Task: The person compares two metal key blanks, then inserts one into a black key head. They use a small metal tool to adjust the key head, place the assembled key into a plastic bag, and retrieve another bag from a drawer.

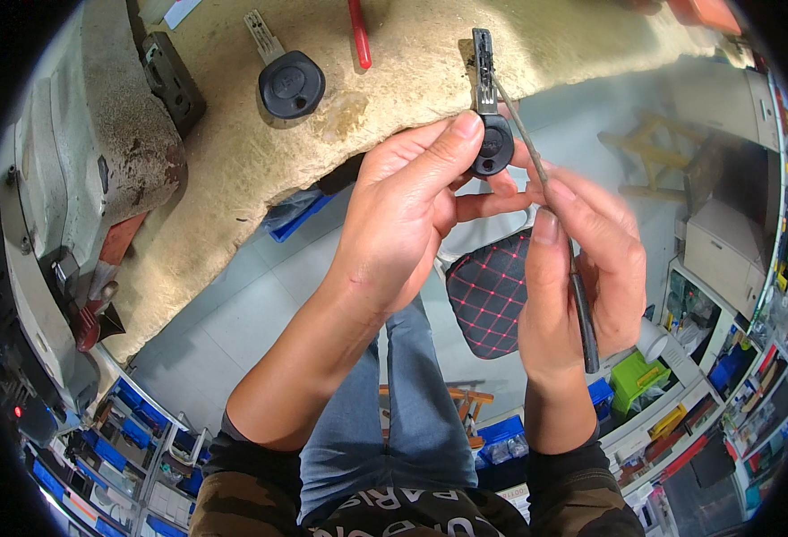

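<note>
Left fingers [452,146] and right fingers [595,213] pinched

Honestly, the easiest way through is the bare strip of bench [412,89] between the loose key [292,85] and the held key [487,98], though a red rod [360,38] pokes in from the top. Far left's blocked by a bulky grey machine [134,125]. Between left hand [412,179] and right hand [595,259] it's tight: fingers plus a slanting thin tool [526,139]. Lower down, there's loads of room between the forearms [313,358].
</note>
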The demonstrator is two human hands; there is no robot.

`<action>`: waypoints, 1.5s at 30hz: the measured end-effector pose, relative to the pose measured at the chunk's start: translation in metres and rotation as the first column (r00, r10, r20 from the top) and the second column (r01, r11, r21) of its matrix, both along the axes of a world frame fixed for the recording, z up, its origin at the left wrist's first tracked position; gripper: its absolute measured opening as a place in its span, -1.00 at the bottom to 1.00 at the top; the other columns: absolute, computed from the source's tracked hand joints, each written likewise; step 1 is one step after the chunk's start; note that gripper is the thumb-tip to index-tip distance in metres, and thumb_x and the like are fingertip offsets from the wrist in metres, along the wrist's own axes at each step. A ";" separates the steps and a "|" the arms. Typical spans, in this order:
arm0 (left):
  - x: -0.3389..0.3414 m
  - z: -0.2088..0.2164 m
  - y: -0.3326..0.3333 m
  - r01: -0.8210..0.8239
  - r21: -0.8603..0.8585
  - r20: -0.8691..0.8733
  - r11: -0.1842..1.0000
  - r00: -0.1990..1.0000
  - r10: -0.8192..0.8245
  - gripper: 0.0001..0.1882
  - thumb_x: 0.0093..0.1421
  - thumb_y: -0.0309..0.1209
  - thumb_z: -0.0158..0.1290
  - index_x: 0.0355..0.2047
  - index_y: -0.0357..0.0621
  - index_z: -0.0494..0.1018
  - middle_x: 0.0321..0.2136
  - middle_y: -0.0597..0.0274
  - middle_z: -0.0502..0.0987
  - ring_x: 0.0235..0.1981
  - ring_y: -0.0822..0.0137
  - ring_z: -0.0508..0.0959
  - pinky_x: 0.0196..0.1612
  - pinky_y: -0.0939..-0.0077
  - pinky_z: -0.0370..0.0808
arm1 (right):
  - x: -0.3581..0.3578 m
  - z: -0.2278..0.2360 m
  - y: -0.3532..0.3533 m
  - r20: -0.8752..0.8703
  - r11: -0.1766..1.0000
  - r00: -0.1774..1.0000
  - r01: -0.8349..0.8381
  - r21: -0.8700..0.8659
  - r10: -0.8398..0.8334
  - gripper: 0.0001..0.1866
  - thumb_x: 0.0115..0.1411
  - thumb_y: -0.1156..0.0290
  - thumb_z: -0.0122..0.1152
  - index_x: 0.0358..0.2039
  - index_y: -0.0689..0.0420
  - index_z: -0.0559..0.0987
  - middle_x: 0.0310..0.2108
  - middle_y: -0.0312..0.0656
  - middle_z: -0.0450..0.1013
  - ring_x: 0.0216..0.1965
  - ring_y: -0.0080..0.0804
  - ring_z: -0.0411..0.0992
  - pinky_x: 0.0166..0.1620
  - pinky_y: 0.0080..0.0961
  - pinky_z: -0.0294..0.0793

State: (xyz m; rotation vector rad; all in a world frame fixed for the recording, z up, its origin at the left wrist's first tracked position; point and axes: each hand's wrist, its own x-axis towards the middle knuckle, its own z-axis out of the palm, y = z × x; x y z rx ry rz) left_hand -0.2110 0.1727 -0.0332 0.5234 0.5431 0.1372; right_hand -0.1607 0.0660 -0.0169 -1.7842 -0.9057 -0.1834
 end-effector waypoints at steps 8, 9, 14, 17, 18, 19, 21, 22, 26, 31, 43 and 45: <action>0.000 0.001 0.000 0.004 0.004 0.002 1.000 1.000 -0.004 -0.67 0.24 -0.27 -0.20 -0.32 -0.33 0.40 -0.43 0.15 0.47 -0.43 0.44 0.46 -0.23 0.45 0.50 | 0.000 0.000 -0.001 -0.008 1.000 1.000 -0.015 0.005 0.015 -0.71 -0.24 0.80 0.19 -0.40 0.36 0.48 -0.40 0.05 0.45 -0.39 -0.20 0.46 -0.36 -0.51 0.45; 0.000 0.001 0.000 0.005 0.002 0.001 1.000 1.000 -0.005 -0.67 0.24 -0.27 -0.20 -0.28 -0.33 0.39 -0.42 0.14 0.47 -0.43 0.45 0.45 -0.23 0.46 0.50 | 0.001 0.001 -0.002 -0.006 1.000 1.000 -0.022 -0.012 0.022 -0.71 -0.24 0.80 0.19 -0.39 0.36 0.48 -0.40 0.05 0.45 -0.40 -0.20 0.46 -0.35 -0.51 0.45; -0.001 0.003 0.000 -0.002 0.012 0.011 1.000 1.000 0.002 -0.62 0.24 -0.27 -0.20 -0.10 -0.36 0.30 -0.39 0.11 0.47 -0.46 0.48 0.43 -0.25 0.47 0.51 | 0.005 0.004 -0.002 -0.028 0.999 0.998 -0.052 -0.011 0.051 -0.81 0.03 0.74 0.00 -0.30 0.33 0.42 -0.28 0.04 0.42 -0.30 -0.35 0.42 -0.17 -0.54 0.37; -0.001 0.004 0.001 0.000 0.011 0.020 1.000 1.000 0.000 -0.61 0.24 -0.27 -0.20 -0.08 -0.37 0.29 -0.39 0.11 0.47 -0.47 0.49 0.42 -0.26 0.46 0.51 | 0.013 0.002 0.002 0.009 0.995 0.997 -0.074 -0.060 0.074 -0.81 0.02 0.75 0.01 -0.30 0.33 0.43 -0.29 0.02 0.42 -0.31 -0.37 0.42 -0.18 -0.55 0.37; -0.001 0.004 0.001 0.000 0.010 0.021 1.000 1.000 0.000 -0.61 0.24 -0.27 -0.20 -0.09 -0.36 0.29 -0.39 0.11 0.47 -0.47 0.49 0.42 -0.26 0.46 0.52 | 0.015 0.002 0.003 0.015 0.995 0.997 -0.073 -0.068 0.075 -0.81 0.02 0.75 0.01 -0.31 0.34 0.44 -0.30 0.01 0.43 -0.31 -0.38 0.42 -0.18 -0.56 0.37; -0.002 0.004 0.001 0.003 0.013 0.024 1.000 1.000 -0.003 -0.61 0.24 -0.27 -0.20 -0.09 -0.37 0.29 -0.39 0.11 0.47 -0.47 0.49 0.42 -0.26 0.45 0.52 | 0.016 0.002 0.004 0.020 0.995 0.997 -0.067 -0.070 0.068 -0.81 0.02 0.75 0.02 -0.31 0.34 0.44 -0.30 0.01 0.43 -0.31 -0.38 0.42 -0.18 -0.56 0.37; -0.002 0.004 0.001 0.007 0.024 0.036 1.000 0.999 -0.008 -0.62 0.24 -0.28 -0.21 -0.09 -0.37 0.29 -0.39 0.11 0.47 -0.47 0.49 0.42 -0.26 0.45 0.52 | 0.017 0.001 0.006 0.019 0.996 0.998 -0.061 -0.069 0.062 -0.82 0.02 0.75 0.02 -0.32 0.34 0.45 -0.31 0.00 0.43 -0.31 -0.38 0.42 -0.18 -0.57 0.37; -0.002 0.004 0.002 0.007 0.018 0.032 1.000 0.999 -0.008 -0.62 0.24 -0.28 -0.21 -0.09 -0.38 0.29 -0.39 0.11 0.47 -0.47 0.49 0.42 -0.25 0.44 0.52 | 0.017 0.001 0.006 0.012 0.996 0.998 -0.061 -0.068 0.062 -0.82 0.02 0.75 0.02 -0.32 0.35 0.45 -0.31 0.00 0.43 -0.31 -0.38 0.42 -0.19 -0.57 0.37; -0.002 0.003 0.002 0.000 0.010 0.036 1.000 0.999 0.000 -0.61 0.24 -0.28 -0.20 -0.09 -0.39 0.29 -0.38 0.10 0.46 -0.47 0.49 0.42 -0.25 0.44 0.52 | 0.018 0.002 0.007 0.056 0.996 0.996 -0.074 -0.042 0.076 -0.83 0.02 0.74 0.02 -0.32 0.35 0.44 -0.31 0.02 0.43 -0.32 -0.38 0.42 -0.20 -0.56 0.38; -0.003 0.003 0.002 0.007 0.008 0.031 1.000 0.999 -0.008 -0.61 0.24 -0.27 -0.20 -0.09 -0.38 0.29 -0.39 0.12 0.47 -0.47 0.49 0.42 -0.26 0.46 0.52 | 0.015 0.003 0.003 0.043 0.998 0.997 -0.065 -0.018 0.066 -0.83 0.03 0.72 0.02 -0.31 0.34 0.42 -0.30 0.04 0.43 -0.33 -0.35 0.42 -0.20 -0.54 0.39; -0.007 0.007 0.004 0.047 0.022 0.068 0.999 0.996 -0.049 -0.55 0.27 -0.28 -0.30 0.02 -0.42 0.18 -0.29 0.08 0.47 -0.37 0.43 0.47 -0.28 0.50 0.52 | 0.006 0.005 -0.003 0.019 0.996 0.996 -0.088 0.004 0.088 -0.71 -0.23 0.80 0.18 -0.39 0.36 0.47 -0.39 0.05 0.46 -0.40 -0.21 0.45 -0.34 -0.52 0.43; -0.008 0.009 0.005 0.046 -0.009 0.082 0.999 0.996 -0.045 -0.55 0.28 -0.27 -0.31 0.02 -0.44 0.17 -0.30 0.06 0.46 -0.39 0.43 0.47 -0.27 0.48 0.53 | 0.007 0.007 -0.004 0.011 0.996 0.996 -0.085 0.003 0.085 -0.72 -0.20 0.79 0.17 -0.38 0.36 0.47 -0.39 0.05 0.46 -0.41 -0.22 0.45 -0.34 -0.51 0.42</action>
